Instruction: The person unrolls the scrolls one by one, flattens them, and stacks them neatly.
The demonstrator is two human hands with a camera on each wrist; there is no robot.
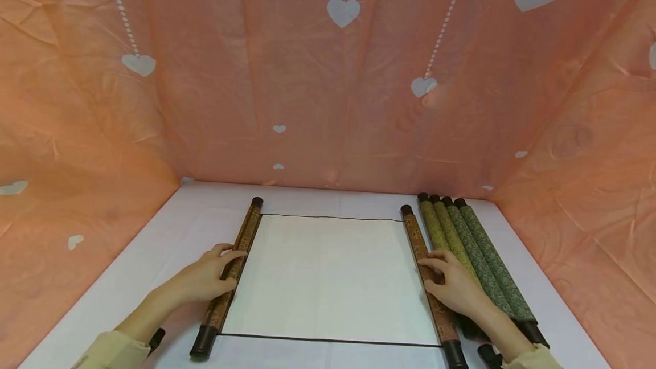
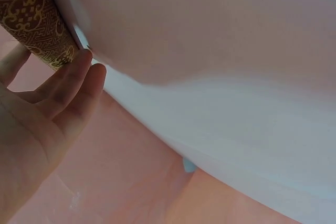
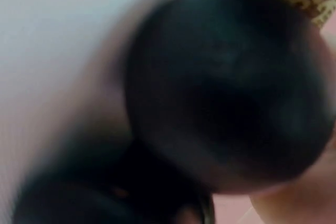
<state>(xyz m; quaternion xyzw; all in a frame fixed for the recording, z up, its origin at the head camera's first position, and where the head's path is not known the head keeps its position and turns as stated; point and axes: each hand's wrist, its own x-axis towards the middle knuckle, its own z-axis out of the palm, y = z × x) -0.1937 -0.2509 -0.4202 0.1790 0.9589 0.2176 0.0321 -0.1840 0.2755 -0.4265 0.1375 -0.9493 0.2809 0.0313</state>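
A scroll lies partly unrolled on the white table, its blank white sheet (image 1: 328,278) spread between two brown rolls with gold patterns and black end knobs. My left hand (image 1: 210,275) grips the left roll (image 1: 217,312) around its middle. In the left wrist view, the left fingers (image 2: 79,85) lie against the patterned roll (image 2: 37,19). Over on the other side, my right hand (image 1: 453,283) holds the right roll (image 1: 416,238), thumb and fingers at its inner edge. A large dark knob (image 3: 226,87) blocks most of the right wrist view, hiding the right fingers there.
Beside the right roll lie rolled scrolls, two olive (image 1: 435,226) and two green (image 1: 499,261), with black knobs, partly under the right forearm. The white tabletop (image 1: 148,278) is bordered by an orange-pink cloth (image 1: 307,84) with white hearts at the back and sides.
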